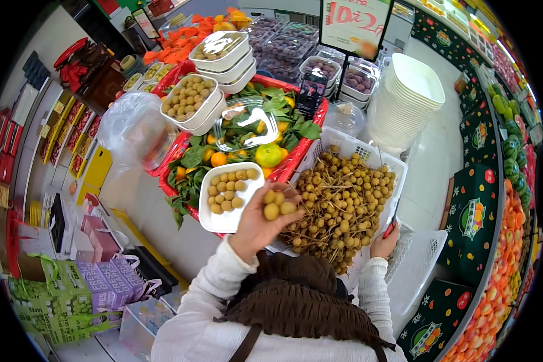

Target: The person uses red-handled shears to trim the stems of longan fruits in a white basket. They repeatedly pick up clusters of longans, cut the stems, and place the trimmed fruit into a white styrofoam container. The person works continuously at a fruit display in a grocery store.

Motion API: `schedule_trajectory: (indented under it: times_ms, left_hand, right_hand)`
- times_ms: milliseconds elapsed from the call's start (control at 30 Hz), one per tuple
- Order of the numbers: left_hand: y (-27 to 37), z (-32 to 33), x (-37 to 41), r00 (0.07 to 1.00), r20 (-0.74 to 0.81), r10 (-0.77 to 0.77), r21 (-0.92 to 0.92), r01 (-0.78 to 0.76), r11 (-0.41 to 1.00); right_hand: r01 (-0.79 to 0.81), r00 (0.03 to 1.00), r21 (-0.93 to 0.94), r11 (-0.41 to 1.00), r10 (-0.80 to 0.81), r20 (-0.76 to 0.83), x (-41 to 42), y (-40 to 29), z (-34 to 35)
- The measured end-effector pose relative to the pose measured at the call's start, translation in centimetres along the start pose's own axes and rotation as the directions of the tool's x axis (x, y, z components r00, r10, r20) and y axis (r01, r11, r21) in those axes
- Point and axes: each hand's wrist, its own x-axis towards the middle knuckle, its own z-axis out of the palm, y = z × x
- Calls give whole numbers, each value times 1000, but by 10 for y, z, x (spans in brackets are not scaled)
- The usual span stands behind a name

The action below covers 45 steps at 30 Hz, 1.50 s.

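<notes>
My left hand [252,222] is turned palm up and cups several loose longans [273,208]. It is beside the right rim of a white plastic tray [215,221] that holds more longans [226,188]. My right hand [383,243] grips a small cutting tool with red handles [390,228] at the right side of a white plastic crate [396,174]. Its blades are too small to make out. Stemmed longan bunches [344,199] are heaped in the crate, between my two hands.
Leafy mandarins [219,159] lie in a red-lined box [163,181], under a clear lid [240,145]. Filled longan trays [188,97] are stacked on it; a phone [311,95] leans at its edge. Nested white trays [412,90] stand back right, by a price sign [355,27].
</notes>
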Motion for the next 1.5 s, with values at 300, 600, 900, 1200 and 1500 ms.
schedule_trajectory:
  times_ms: [300,600,900,1200,1500]
  left_hand:
    - [57,-28,-19,904,-161,397,849,-78,522]
    - [6,-3,-2,643,509,572,803,-117,-584]
    - [-114,-36,133,944,114,311,985,-65,-162]
    - [-104,-134,321,879,114,463,904,102,-415]
    - [-99,-141,387,965,-263,15,748,214,-628]
  right_hand:
    - [73,997,-78,994,-72,11,2,-1,0]
    - [45,999,-66,997,-45,3,2,3,-1]
    - [44,999,9,999,-44,13,6,-13,-7]
    - [-15,999,-31,999,16,40,7,-19,-11]
    - [-78,994,-59,995,82,76,12,-27,-16]
